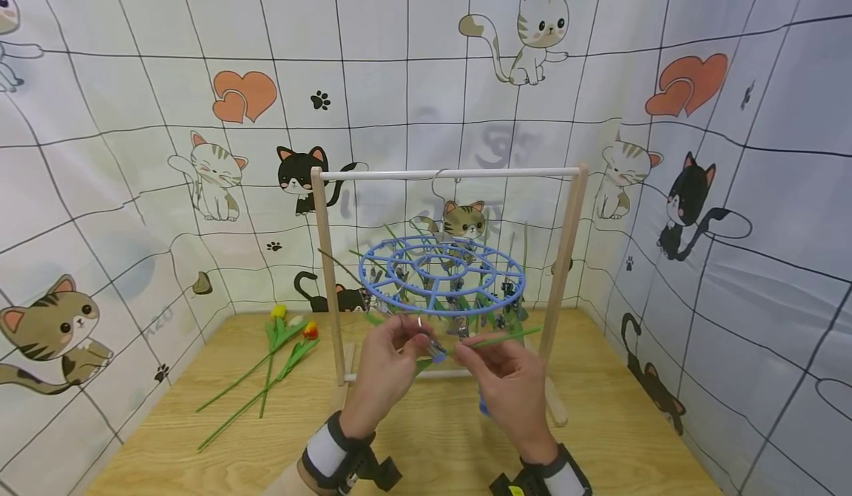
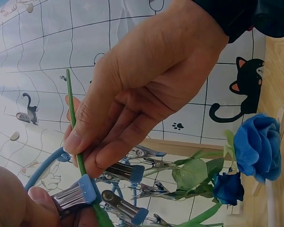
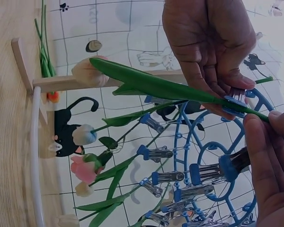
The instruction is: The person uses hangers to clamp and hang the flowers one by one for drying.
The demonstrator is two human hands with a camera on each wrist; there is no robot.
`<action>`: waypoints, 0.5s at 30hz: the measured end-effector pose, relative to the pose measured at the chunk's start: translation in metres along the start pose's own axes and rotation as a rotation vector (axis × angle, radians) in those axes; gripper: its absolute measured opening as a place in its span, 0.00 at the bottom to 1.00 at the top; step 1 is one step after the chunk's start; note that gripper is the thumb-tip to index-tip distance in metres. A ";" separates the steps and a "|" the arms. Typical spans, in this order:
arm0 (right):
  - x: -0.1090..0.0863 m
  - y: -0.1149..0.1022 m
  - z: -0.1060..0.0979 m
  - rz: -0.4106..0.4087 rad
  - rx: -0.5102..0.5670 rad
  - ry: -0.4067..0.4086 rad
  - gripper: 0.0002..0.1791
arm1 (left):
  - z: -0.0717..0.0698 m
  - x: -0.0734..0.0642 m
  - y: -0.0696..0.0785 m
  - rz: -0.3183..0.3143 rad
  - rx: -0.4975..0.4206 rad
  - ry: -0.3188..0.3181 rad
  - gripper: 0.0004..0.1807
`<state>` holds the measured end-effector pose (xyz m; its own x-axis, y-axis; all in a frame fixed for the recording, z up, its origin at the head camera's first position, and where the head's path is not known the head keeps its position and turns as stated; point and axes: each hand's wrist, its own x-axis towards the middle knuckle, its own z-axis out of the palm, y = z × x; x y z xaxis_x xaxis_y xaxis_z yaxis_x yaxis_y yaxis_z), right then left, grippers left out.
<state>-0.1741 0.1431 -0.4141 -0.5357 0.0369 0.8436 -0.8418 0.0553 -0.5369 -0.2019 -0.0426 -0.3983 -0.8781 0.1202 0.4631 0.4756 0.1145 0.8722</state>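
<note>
My left hand (image 1: 384, 363) pinches a metal clip with blue tips (image 2: 75, 196) between thumb and fingers. The blue tips lie right at the green stem of an artificial tulip (image 3: 89, 72), which has a pale peach bloom and a long green leaf (image 3: 156, 84). My right hand (image 1: 515, 385) pinches that stem (image 2: 72, 99) close beside the clip. Both hands are just below the front rim of a blue round clip hanger (image 1: 435, 310). Other flowers hang bloom-down from its clips, among them a blue rose (image 2: 258, 147) and a pink flower (image 3: 85, 169).
The hanger hooks over the white bar (image 1: 386, 175) of a stand with wooden posts (image 1: 562, 267). Several tulips with yellow, white and orange-red blooms (image 1: 310, 330) lie at the left of the wooden table (image 1: 286, 452). Cat-print cloth (image 1: 399, 97) surrounds the table.
</note>
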 end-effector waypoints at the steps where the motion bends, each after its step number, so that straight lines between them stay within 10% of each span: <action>1: 0.000 0.000 0.000 -0.003 0.003 0.000 0.11 | 0.000 0.000 0.000 0.000 0.001 -0.004 0.05; 15: -0.003 0.000 -0.002 0.060 0.018 -0.025 0.13 | -0.003 -0.008 0.021 0.043 -0.058 -0.077 0.09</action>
<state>-0.1725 0.1452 -0.4170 -0.5866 0.0142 0.8097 -0.8090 0.0361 -0.5867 -0.1853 -0.0445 -0.3834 -0.8495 0.1993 0.4886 0.5068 0.0505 0.8606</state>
